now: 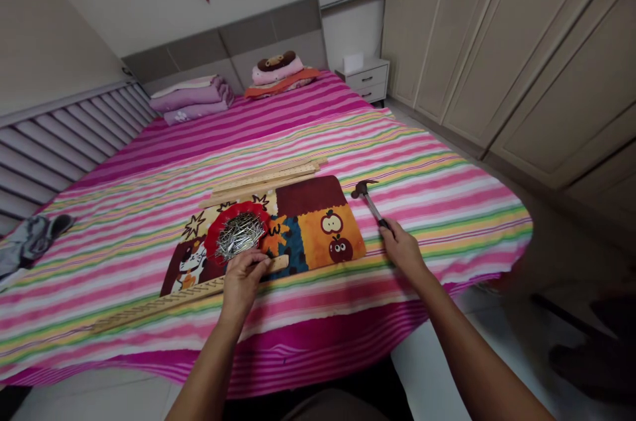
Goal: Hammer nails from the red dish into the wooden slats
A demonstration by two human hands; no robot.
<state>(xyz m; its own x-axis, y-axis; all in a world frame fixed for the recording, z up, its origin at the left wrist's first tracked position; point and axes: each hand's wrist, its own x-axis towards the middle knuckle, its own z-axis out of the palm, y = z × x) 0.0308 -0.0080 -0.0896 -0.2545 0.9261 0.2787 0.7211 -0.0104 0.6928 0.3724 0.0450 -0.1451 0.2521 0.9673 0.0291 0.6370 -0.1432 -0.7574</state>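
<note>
My right hand (401, 248) is wrapped round the dark handle of a claw hammer (370, 201), whose head lies to the right of a patterned mat (318, 235). My left hand (244, 275) lies over a long wooden strip (279, 263) along the mat's near edge. Its thumb and fingers are pressed together; anything small between them is hidden. To the left, the strip carries closely spaced marks that may be nails. Just beyond my left hand, a red scalloped dish (213, 235) full of loose silver nails (242, 234) sits on the mat.
More wooden strips (268, 177) lie beyond the mat on the striped bedspread (437, 209). Folded bedding (193, 101) rests near the headboard (199, 53). Grey cloth (24, 245) lies at the left. A nightstand (366, 79) and wardrobe (497, 43) stand on the right.
</note>
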